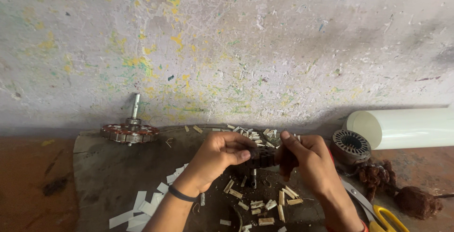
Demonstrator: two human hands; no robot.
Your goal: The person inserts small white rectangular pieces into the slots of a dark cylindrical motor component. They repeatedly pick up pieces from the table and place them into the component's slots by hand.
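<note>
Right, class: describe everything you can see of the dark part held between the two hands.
The dark part is a small, ribbed, drum-like metal piece, blackish and dirty, lying roughly level above the work mat. The left hand pinches one end, the right hand wraps the other, hiding much of it. A thin metal shaft points down beneath it; whether they join is unclear.

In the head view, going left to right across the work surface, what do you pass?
Wound stator with shaft → white paper strips → left hand → right hand → bare stator core → yellow-handled scissors → copper wire clump.
</note>
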